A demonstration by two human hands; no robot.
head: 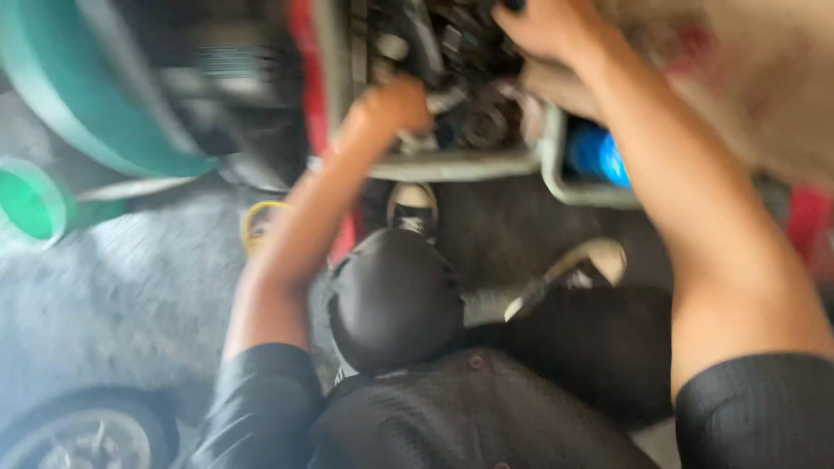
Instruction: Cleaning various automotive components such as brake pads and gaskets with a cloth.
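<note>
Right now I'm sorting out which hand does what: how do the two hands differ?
The left hand is sunk into the grey tray among the metal parts; the right hand sits higher, near the tray's far side. The left looks fisted, the right flatter. Both are blurred, with grips unclear.

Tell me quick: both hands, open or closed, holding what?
Left hand: in the tray of metal parts, grip blurred, cannot tell.
Right hand: over the same tray, cannot tell.
</note>
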